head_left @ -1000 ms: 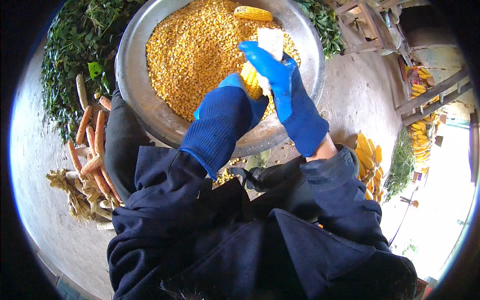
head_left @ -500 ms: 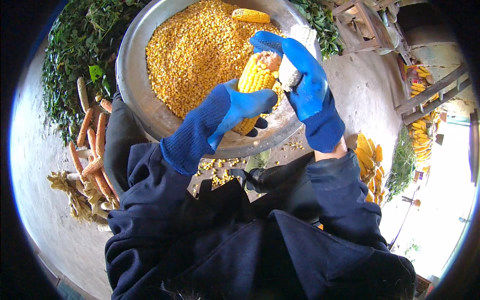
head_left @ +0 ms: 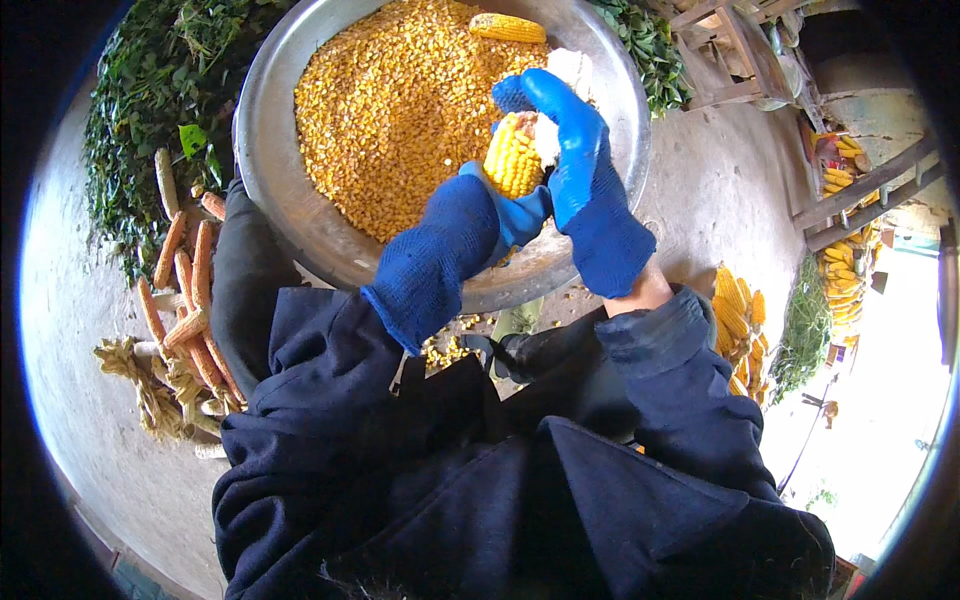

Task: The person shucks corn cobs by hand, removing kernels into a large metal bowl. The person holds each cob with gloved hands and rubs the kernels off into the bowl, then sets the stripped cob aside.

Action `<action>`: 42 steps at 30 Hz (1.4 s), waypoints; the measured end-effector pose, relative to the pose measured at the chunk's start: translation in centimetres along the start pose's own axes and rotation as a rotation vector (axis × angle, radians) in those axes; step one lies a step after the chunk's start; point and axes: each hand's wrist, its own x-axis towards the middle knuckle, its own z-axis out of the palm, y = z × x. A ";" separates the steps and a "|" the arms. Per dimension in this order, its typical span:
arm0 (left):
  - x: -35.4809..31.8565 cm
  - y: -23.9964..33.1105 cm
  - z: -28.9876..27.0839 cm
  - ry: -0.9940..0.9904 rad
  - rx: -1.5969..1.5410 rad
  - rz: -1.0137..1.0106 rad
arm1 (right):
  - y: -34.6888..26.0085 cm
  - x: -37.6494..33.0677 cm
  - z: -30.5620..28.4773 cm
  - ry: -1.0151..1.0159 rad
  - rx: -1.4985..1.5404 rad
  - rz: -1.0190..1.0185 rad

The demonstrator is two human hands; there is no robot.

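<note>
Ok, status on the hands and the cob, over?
Left hand grips cob from below. Right hand wrapped over its bare end. Cob above basin of kernels. Nothing in the way.

Concrete floor (head_left: 720,190) bears bare cobs (head_left: 185,290) (left), corn ears (head_left: 735,315), greens (head_left: 150,100)

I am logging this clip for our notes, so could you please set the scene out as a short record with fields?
Left hand: blue glove, holds the lower end of a corn cob
Right hand: blue glove, fingers wrapped over the cob's bare whitish upper part
Cob: partly shelled, held over the basin
Basin: wide metal, filled with loose yellow kernels
Second cob: whole, lies on the kernels at the far rim
Stripped cobs: reddish pile on the ground, person's left
Unshelled cobs: yellow heap, person's right
Green leaves: beyond the basin, left
</note>
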 end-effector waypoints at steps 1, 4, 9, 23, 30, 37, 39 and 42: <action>-0.3 0.4 -0.6 -0.044 -0.121 -0.041 | 0.0 0.4 0.1 -0.017 0.064 0.008; -3.0 3.1 -3.0 -0.217 -0.547 -0.177 | -1.4 0.9 0.4 -0.043 0.418 0.139; -4.2 5.0 -4.6 -0.528 -0.825 -0.208 | -4.8 -0.5 -1.2 -0.291 0.199 0.058; -2.6 3.8 -1.2 -0.142 -0.423 -0.128 | -1.5 -0.4 1.3 0.064 0.106 0.151; 0.2 1.5 0.6 0.207 0.307 -0.024 | 0.2 -0.4 -0.7 -0.044 -0.432 -0.199; 0.4 0.9 -1.7 -0.052 -0.248 -0.021 | -3.5 0.0 0.5 -0.234 -0.147 -0.150; -0.7 2.5 -1.9 -0.148 -0.407 -0.049 | -4.3 -1.2 1.5 -0.094 0.086 -0.051; -2.0 3.4 -1.9 -0.199 -0.441 -0.111 | 0.0 0.7 1.4 0.021 -0.072 0.059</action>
